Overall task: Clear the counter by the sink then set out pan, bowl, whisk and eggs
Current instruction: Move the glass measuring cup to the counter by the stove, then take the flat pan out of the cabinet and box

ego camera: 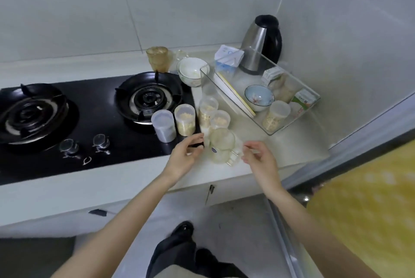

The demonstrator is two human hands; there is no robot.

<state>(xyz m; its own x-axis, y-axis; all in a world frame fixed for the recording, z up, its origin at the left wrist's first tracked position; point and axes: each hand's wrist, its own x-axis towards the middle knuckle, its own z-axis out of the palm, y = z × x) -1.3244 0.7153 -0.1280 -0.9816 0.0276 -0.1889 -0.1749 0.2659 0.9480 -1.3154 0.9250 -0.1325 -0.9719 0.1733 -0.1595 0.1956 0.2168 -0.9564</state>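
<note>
Both hands are open, fingers loosely curled and grasping nothing: the left hand (186,154) and right hand (260,156) flank a clear glass jar (221,146) with a clip lid, standing on the pale, smooth worktop (265,140) just right of the black glass hob (94,120). To lift it well, I judge, close both palms round its slippery round wall and raise it straight up, clear of the frosted plastic canisters (185,119) close behind. Pan, whisk and eggs are nowhere in sight; a white ceramic bowl (193,71) sits further back.
</note>
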